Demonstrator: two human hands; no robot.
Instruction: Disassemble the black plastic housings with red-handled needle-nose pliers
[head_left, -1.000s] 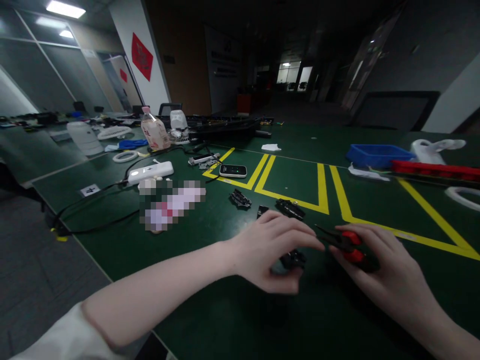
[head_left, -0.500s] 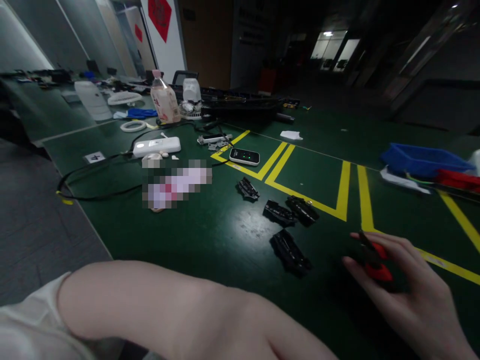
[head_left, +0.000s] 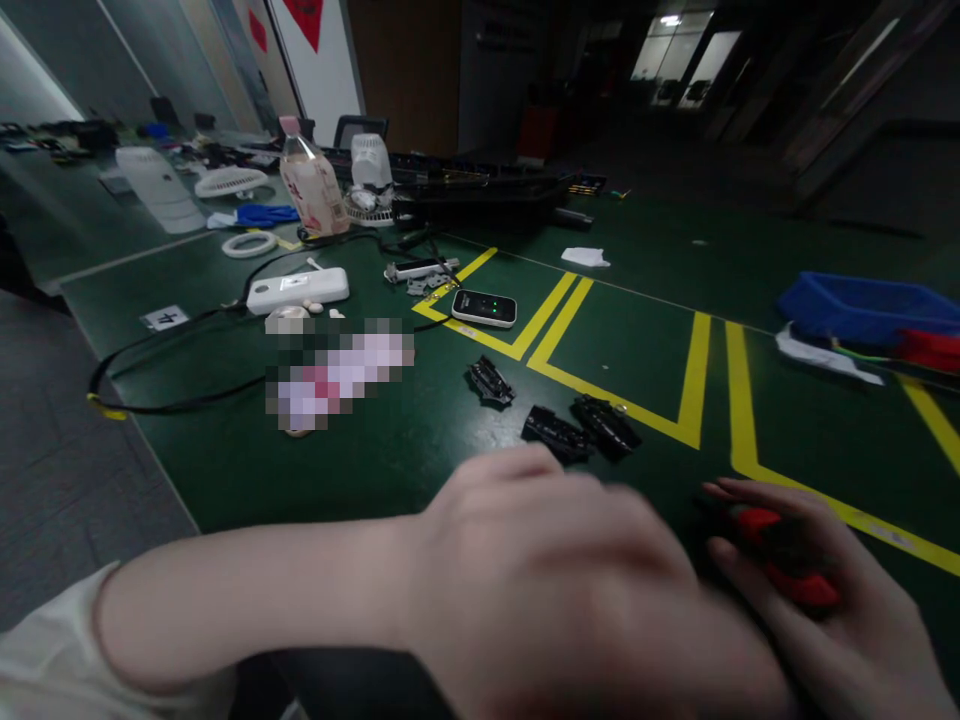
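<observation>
My right hand point(head_left: 847, 580) is closed around red-handled pliers point(head_left: 802, 588); the tool's dark jaws are hard to make out. My left hand point(head_left: 570, 570) reaches across the front, smeared by motion, and its fingers are hidden from me. Just beyond it on the green table lie two black plastic parts, a left one point(head_left: 555, 432) and a right one point(head_left: 609, 425), close together. Another black part point(head_left: 490, 381) rests farther left. Whether my left hand holds anything does not show.
A small device with green lights point(head_left: 485, 308) lies by the yellow tape. Left of it are a white power bank-like box point(head_left: 298, 291), looped black cable point(head_left: 180, 405) and a pink-capped bottle point(head_left: 311, 190). A blue bin point(head_left: 862, 306) stands at right.
My left hand has come into view from the lower edge, and now covers the spot where the nearest black part lay. The pliers have turned slightly in my right hand. The view has shifted a little.
</observation>
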